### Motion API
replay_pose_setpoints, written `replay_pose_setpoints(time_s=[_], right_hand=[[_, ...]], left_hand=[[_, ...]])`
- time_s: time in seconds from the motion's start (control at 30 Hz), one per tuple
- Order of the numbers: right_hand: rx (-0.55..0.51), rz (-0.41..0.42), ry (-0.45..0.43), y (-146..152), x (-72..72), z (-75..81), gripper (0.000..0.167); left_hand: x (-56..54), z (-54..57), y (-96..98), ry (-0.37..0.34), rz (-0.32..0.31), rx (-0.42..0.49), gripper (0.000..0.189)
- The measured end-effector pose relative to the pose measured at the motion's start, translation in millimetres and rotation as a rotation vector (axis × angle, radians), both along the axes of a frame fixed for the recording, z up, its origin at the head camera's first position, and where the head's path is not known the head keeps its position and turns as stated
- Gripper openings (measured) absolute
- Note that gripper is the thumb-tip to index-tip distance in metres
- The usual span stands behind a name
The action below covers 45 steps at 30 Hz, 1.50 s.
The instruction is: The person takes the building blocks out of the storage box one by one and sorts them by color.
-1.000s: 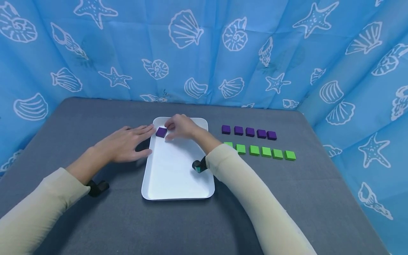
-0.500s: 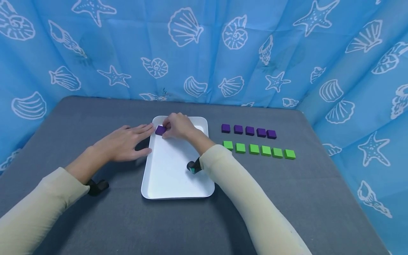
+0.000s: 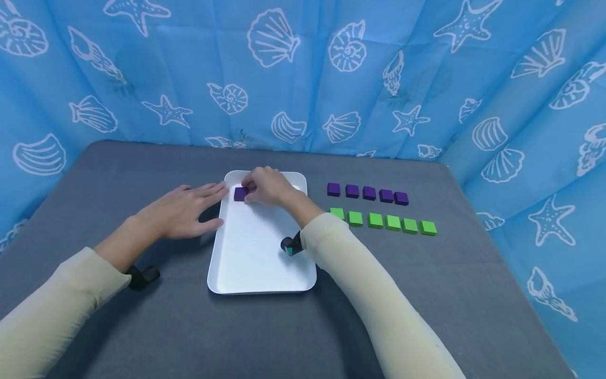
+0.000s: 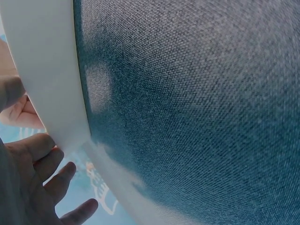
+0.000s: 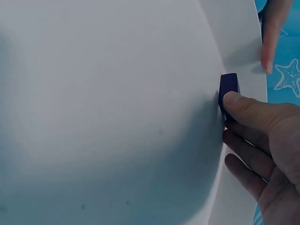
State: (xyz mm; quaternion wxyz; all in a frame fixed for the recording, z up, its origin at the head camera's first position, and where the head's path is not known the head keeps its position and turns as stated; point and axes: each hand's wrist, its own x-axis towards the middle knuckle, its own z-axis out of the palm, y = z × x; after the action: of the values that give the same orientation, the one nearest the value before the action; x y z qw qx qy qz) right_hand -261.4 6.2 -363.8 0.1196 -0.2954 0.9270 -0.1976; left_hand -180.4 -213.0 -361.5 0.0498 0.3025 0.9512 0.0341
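Observation:
A small purple block (image 3: pixel 240 194) lies in the far left corner of the white tray (image 3: pixel 260 252). My right hand (image 3: pixel 267 187) reaches over the tray and pinches this block by its right side. In the right wrist view the thumb (image 5: pixel 241 105) presses on the block (image 5: pixel 229 84), and the index finger is mostly hidden. Outside the tray, my left hand (image 3: pixel 182 215) stays spread, its fingertips and thumb right at the tray's left rim. The left wrist view shows these fingers (image 4: pixel 61 183) straight beside the tray wall (image 4: pixel 44 61).
Right of the tray, several purple blocks (image 3: pixel 369 193) form a row, with a row of several green blocks (image 3: pixel 392 222) nearer. All rest on a grey cloth-covered table (image 3: pixel 402 289). A blue shell-print curtain (image 3: pixel 293 79) hangs along the back and right side.
My right hand has moved left onto the purple block and taken hold of it. The block has turned from slanted to nearly square with the tray. My left hand has stayed in place.

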Motion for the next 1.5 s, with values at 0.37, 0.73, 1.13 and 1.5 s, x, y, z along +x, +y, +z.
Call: replay_pose_setpoints(time_s=[0.37, 0.73, 1.13, 1.5], right_hand=[[0.018, 0.055, -0.027, 33, -2.0, 29.7, 0.039], [-0.015, 0.039, 0.083, 117, -7.6, 53.0, 0.035], [-0.061, -0.107, 0.086, 223, -10.7, 64.3, 0.040], [-0.037, -0.285, 0.068, 308, 3.0, 42.0, 0.039]], left_hand=[[0.7, 3.0, 0.8, -0.026, 0.010, -0.038, 0.076], [0.3, 1.0, 0.3, -0.030, -0.005, -0.016, 0.076], [0.6, 1.8, 0.4, -0.027, 0.000, -0.017, 0.076], [0.9, 1.3, 1.2, -0.016, 0.000, -0.013, 0.076]])
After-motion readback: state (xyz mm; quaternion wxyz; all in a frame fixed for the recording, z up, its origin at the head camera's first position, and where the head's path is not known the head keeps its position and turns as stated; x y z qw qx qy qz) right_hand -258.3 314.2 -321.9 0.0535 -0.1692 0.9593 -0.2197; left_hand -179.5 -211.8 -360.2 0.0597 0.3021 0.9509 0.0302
